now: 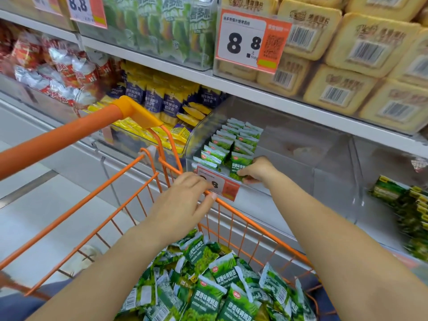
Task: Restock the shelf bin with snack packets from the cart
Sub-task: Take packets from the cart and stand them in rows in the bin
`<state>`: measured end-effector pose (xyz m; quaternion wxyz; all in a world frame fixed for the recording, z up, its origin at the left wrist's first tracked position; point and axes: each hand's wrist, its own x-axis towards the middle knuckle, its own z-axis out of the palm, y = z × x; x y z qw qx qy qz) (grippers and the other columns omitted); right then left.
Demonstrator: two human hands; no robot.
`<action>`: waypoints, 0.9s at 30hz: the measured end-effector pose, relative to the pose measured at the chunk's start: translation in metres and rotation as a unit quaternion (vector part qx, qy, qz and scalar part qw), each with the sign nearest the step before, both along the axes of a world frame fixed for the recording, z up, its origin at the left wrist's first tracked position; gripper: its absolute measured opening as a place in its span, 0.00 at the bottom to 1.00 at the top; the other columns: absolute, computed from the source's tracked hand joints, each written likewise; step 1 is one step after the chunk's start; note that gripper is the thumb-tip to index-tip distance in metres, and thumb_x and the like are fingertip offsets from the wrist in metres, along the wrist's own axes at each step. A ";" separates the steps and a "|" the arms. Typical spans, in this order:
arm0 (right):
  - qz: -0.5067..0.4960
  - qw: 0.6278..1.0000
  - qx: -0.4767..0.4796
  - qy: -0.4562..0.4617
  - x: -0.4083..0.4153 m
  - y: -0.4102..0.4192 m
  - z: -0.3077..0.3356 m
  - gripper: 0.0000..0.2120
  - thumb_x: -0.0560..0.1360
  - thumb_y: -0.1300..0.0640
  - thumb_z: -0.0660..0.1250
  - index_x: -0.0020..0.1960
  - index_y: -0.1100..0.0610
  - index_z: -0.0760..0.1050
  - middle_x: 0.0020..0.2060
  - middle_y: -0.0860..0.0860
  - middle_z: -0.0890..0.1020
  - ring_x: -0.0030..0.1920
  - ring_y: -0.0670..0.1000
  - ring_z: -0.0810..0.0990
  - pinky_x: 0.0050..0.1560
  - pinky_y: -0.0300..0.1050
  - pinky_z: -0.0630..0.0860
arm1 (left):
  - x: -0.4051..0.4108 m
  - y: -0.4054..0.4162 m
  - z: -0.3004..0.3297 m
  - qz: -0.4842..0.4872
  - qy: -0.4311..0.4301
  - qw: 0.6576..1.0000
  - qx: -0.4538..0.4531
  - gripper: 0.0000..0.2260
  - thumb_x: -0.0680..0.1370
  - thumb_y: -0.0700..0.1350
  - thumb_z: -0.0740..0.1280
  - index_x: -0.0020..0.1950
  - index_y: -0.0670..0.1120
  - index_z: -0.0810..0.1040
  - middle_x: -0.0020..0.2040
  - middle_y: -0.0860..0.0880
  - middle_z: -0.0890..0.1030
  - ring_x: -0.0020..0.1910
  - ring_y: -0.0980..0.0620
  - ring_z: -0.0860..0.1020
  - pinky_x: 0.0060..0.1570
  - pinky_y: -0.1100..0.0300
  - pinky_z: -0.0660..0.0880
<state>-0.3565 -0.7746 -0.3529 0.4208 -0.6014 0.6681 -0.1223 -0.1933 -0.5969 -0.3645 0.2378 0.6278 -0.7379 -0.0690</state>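
A clear plastic shelf bin holds two rows of upright green snack packets at its left side; the rest of it is bare. My right hand reaches over the bin's front wall and grips the front green packet of the right row. My left hand hovers with relaxed fingers over the far rim of the orange cart and holds nothing. A heap of loose green packets fills the cart below my arms.
An orange price tag hangs on the bin's front. Yellow and purple packets fill the bin to the left, dark green packets the one to the right. The cart's orange handle runs to the left.
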 end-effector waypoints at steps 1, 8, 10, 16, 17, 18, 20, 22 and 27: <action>-0.005 1.000 0.005 0.000 0.004 -0.004 -0.001 0.13 0.72 0.62 0.73 0.41 0.59 0.68 0.33 0.55 0.77 0.37 0.52 0.81 0.52 0.49 0.80 | 0.000 -0.001 0.001 0.001 -0.004 1.000 0.000 0.30 0.77 0.63 0.42 0.65 0.50 0.75 0.60 0.55 0.75 0.65 0.57 0.64 0.61 0.60 0.67; -0.068 0.997 0.014 -0.018 0.021 -0.007 -0.003 0.10 0.75 0.59 0.71 0.50 0.62 0.71 0.32 0.53 0.76 0.34 0.51 0.81 0.50 0.46 0.81 | -0.001 -0.003 0.002 -0.004 -0.005 1.000 -0.001 0.23 0.80 0.60 0.48 0.63 0.50 0.76 0.58 0.55 0.75 0.62 0.58 0.64 0.56 0.58 0.71; -0.050 0.999 0.003 -0.003 0.019 -0.002 0.000 0.18 0.75 0.56 0.71 0.59 0.64 0.71 0.36 0.54 0.77 0.35 0.52 0.81 0.48 0.47 0.81 | 0.001 -0.002 0.003 -0.009 -0.004 1.000 0.003 0.20 0.82 0.58 0.51 0.63 0.50 0.75 0.58 0.54 0.75 0.63 0.57 0.64 0.57 0.58 0.70; 0.084 0.957 -0.199 0.194 -0.011 0.041 0.042 0.24 0.76 0.42 0.65 0.61 0.61 0.73 0.39 0.55 0.83 0.38 0.55 0.83 0.46 0.52 0.80 | -0.008 0.003 0.013 -0.028 0.000 0.985 -0.171 0.14 0.80 0.53 0.57 0.46 0.46 0.77 0.42 0.51 0.77 0.46 0.52 0.71 0.43 0.62 0.67; 0.081 0.955 -0.232 0.164 -0.018 0.055 0.045 0.21 0.76 0.42 0.64 0.59 0.57 0.75 0.40 0.53 0.83 0.40 0.55 0.83 0.47 0.51 0.80 | -0.014 0.005 0.015 -0.038 0.012 0.986 -0.163 0.15 0.79 0.53 0.57 0.39 0.47 0.75 0.35 0.52 0.74 0.38 0.52 0.71 0.34 0.60 0.65; 0.079 0.956 -0.255 0.126 -0.023 0.072 0.047 0.17 0.76 0.43 0.64 0.57 0.53 0.77 0.41 0.50 0.83 0.41 0.54 0.82 0.48 0.50 0.79 | -0.021 0.008 0.015 -0.052 0.021 0.992 -0.109 0.17 0.80 0.54 0.56 0.35 0.47 0.72 0.30 0.51 0.72 0.32 0.51 0.70 0.29 0.59 0.62; 0.098 0.956 -0.269 0.066 -0.029 0.102 0.046 0.11 0.76 0.44 0.64 0.52 0.49 0.78 0.43 0.45 0.82 0.40 0.51 0.81 0.47 0.47 0.77 | -0.033 0.014 0.007 -0.084 -0.030 0.992 0.090 0.20 0.80 0.56 0.57 0.36 0.45 0.76 0.30 0.46 0.75 0.31 0.47 0.73 0.27 0.60 0.62; 0.135 0.949 -0.277 0.070 -0.032 0.119 0.038 0.09 0.77 0.46 0.64 0.52 0.48 0.78 0.46 0.42 0.80 0.41 0.47 0.78 0.45 0.44 0.74 | -0.039 0.017 -0.013 -0.125 -0.129 0.959 0.221 0.16 0.81 0.56 0.59 0.48 0.46 0.80 0.40 0.46 0.81 0.40 0.47 0.78 0.31 0.60 0.65; 0.156 0.939 -0.305 0.029 -0.037 0.124 0.018 0.07 0.78 0.48 0.63 0.52 0.47 0.78 0.47 0.43 0.78 0.40 0.45 0.76 0.47 0.46 0.74 | -0.031 0.018 -0.042 -0.145 -0.001 0.928 0.344 0.07 0.79 0.51 0.66 0.51 0.50 0.81 0.47 0.51 0.82 0.43 0.55 0.78 0.41 0.61 0.72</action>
